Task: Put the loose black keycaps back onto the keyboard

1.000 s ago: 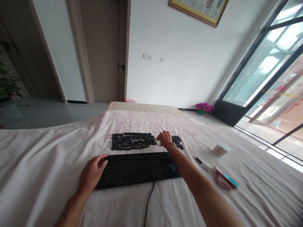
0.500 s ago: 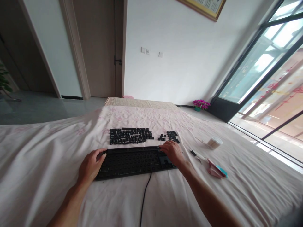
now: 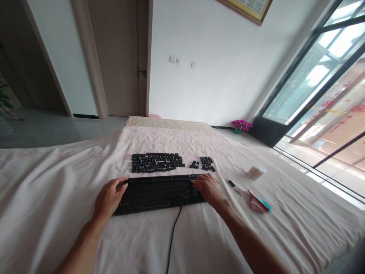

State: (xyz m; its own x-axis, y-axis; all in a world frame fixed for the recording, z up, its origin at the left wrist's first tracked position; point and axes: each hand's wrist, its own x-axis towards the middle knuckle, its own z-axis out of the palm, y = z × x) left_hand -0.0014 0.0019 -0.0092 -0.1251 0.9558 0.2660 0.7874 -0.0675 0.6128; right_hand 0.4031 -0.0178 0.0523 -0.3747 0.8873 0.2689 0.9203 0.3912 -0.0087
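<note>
I see a black keyboard (image 3: 159,192) lying flat on a bed covered with a pale pink floral sheet (image 3: 57,190). Its keycaps are off, and its black cable (image 3: 172,239) runs from the near edge toward me.

Left hand (image 3: 110,198): it rests on the left end of the keyboard. The fingers curl loosely over the corner, thumb toward the far edge. It grips nothing else.

Right hand (image 3: 208,187): it lies palm down on the right end of the keyboard, fingers bent and close together, tips pointing left onto the frame. I cannot tell whether a keycap is pinched under the fingers.

Beyond the keyboard, just past its far edge, the removed keycaps (image 3: 155,162) lie in ordered rows. A smaller group of keycaps (image 3: 203,163) lies to the right of the main block, apart from it and near the right hand.

To the right of the keyboard, on the sheet:
- a small black piece (image 3: 231,183), just beside the right hand;
- a folded pink cloth with a teal edge (image 3: 258,204);
- a round container of cotton swabs (image 3: 256,171), further back.

A pot of magenta flowers (image 3: 241,125) stands on the floor by the window wall.
</note>
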